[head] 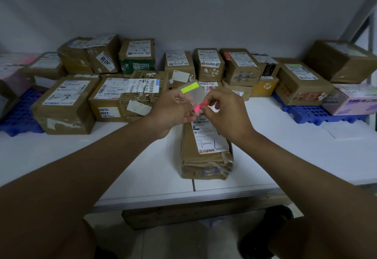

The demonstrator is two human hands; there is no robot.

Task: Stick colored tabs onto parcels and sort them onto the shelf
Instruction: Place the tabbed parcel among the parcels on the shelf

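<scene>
Left hand (173,109) gripping clear tab sheet (191,91); right hand (226,114) pinching pink tab (199,108) at its lower edge, apparently peeling it. Directly beneath both, parcel marked 1-1 (206,148) on counter (142,167), no tab showing. Beyond, many parcels (65,103), probably unsorted: early stage.

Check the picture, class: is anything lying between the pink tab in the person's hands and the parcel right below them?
Nothing visible does. The right hand pinches the pink tab at the sheet the left hand holds, directly above the long parcel, whose label faces up uncovered.
</scene>
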